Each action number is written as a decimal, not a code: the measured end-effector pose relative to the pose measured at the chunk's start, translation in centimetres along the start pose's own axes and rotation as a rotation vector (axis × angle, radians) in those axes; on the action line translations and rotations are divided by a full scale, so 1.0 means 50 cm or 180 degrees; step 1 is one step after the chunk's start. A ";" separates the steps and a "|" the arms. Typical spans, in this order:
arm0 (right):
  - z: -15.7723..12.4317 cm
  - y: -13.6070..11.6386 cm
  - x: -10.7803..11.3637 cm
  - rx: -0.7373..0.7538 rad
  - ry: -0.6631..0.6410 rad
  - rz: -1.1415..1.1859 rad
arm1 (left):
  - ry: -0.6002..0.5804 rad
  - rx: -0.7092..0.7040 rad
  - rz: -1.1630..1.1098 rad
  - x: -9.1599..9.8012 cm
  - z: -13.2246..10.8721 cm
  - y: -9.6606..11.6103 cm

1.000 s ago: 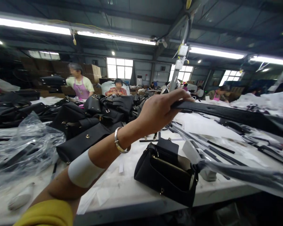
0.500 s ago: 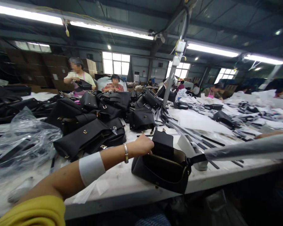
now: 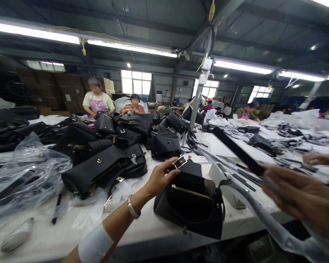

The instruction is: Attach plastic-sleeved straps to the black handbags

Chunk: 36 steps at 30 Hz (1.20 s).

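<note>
A small black handbag (image 3: 192, 208) stands open at the near edge of the white table (image 3: 142, 233). My left hand (image 3: 160, 177) pinches a gold strap buckle (image 3: 180, 162) just above the bag's left side. My right hand (image 3: 301, 197), blurred at the lower right, is closed on a black strap (image 3: 237, 150) that reaches up and left over the table. A plastic-wrapped strap (image 3: 265, 223) hangs from the bag's right side toward the lower right corner.
Several black handbags (image 3: 106, 149) are piled on the table behind. Crumpled clear plastic (image 3: 24, 171) lies at the left. White paper and loose straps (image 3: 235, 146) cover the right side. Two people (image 3: 97, 100) work at the far end; another person's hand (image 3: 316, 159) shows at right.
My left hand let go of the strap it held up, dropped to the open bag and now pinches a gold buckle. My right hand came into view holding the black strap.
</note>
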State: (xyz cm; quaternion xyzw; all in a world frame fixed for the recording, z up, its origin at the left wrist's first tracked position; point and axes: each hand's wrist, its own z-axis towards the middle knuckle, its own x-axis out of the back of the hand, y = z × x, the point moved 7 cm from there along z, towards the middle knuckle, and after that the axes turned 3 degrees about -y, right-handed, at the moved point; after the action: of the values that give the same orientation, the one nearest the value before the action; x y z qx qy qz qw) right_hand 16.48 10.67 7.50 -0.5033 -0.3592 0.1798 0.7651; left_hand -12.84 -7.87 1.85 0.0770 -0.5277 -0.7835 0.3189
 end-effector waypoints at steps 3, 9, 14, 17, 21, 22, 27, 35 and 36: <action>0.045 0.006 -0.147 -0.0492 -0.0847 0.0383 | 0.0156 -0.0002 -0.0216 -0.002 -0.011 0.005; 0.049 0.097 -0.281 -0.0873 -0.1150 0.1115 | 0.0322 0.0162 -0.0989 -0.005 -0.020 -0.007; 0.052 0.113 -0.310 -0.0892 -0.1320 0.1395 | 0.0302 0.0229 -0.1337 -0.018 -0.024 -0.020; 0.056 0.109 -0.319 -0.0882 -0.1385 0.1506 | 0.0152 0.0272 -0.1167 -0.028 -0.028 -0.012; 0.068 0.092 -0.329 -0.0776 -0.1354 0.1404 | -0.0170 0.0138 -0.0480 -0.060 -0.032 0.019; 0.075 0.083 -0.329 -0.0665 -0.1266 0.1331 | -0.0257 0.0039 -0.0312 -0.071 -0.032 0.030; 0.108 0.018 -0.301 0.0422 -0.0452 0.0433 | -0.0285 -0.0112 0.0209 -0.099 -0.027 0.063; 0.113 -0.059 -0.309 0.1586 0.0173 -0.0835 | -0.0390 -0.0195 0.0747 -0.128 -0.022 0.062; 0.115 -0.069 -0.304 0.1624 0.0208 -0.0738 | -0.0476 -0.0166 0.0704 -0.133 -0.022 0.061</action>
State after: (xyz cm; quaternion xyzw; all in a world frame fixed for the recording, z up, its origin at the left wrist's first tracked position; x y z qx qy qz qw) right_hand 1.69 3.23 6.34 -0.2555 -0.3327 0.1594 0.8937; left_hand -5.82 -5.59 2.60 -0.0487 -0.5347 -0.7606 0.3650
